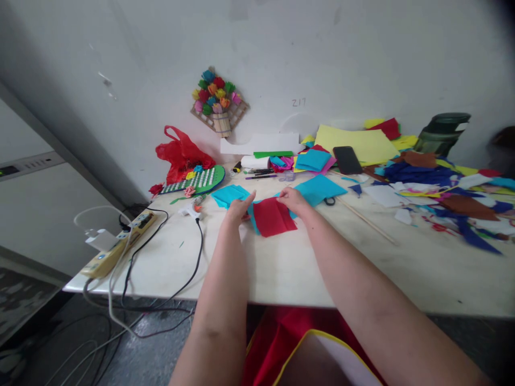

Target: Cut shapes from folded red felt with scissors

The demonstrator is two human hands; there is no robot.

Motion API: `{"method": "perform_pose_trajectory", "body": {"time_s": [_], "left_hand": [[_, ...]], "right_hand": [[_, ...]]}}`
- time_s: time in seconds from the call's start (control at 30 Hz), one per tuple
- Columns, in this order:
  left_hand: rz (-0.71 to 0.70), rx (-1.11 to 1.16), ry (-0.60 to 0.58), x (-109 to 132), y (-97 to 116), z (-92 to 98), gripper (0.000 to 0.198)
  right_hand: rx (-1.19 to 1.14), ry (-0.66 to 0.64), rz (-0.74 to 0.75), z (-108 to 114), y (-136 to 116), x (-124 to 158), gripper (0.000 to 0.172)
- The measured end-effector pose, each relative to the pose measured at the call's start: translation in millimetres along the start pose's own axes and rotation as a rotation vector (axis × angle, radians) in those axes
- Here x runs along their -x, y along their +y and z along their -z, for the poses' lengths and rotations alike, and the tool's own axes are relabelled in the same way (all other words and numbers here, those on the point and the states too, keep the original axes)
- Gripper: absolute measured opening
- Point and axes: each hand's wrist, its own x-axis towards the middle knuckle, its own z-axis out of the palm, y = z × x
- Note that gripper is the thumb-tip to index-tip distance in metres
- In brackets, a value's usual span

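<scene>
A square of red paper (274, 217) lies over blue paper that shows along its left side, above the near middle of the table. My right hand (293, 200) pinches the red square's upper edge between thumb and fingers. At the left edge is my left hand (240, 208), its thumb stretched up and away from the paper; its other fingers are largely hidden. Folded blue paper (228, 196) rests just beyond my left hand. A larger blue sheet (322, 188) spreads behind my right hand, with a black scissor handle (330, 201) beside it.
Left are a glue gun (191, 209), a power strip (116, 249) with trailing cables, a green board (201, 182) and a red plastic bag (181, 155). Right are a wooden stick (366, 220), a phone (347, 160), paper scraps (466, 206) and a dark green bottle (441, 134).
</scene>
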Motion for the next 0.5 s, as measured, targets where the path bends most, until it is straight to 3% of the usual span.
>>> {"method": "perform_pose_trajectory", "body": {"time_s": [0.13,0.33,0.5], "left_hand": [[0.006,-0.133,-0.103,6,2,2.6,0.046],[-0.023,-0.193,-0.042,3,-1,2.9,0.037],[-0.116,-0.149,-0.061,-5,-10,1.7,0.035]], "right_hand": [[-0.009,0.027,-0.026,1,-1,1,0.012],[-0.178,-0.138,-0.051,10,-5,6,0.03],[-0.137,-0.071,-0.034,8,-5,4,0.027]]}}
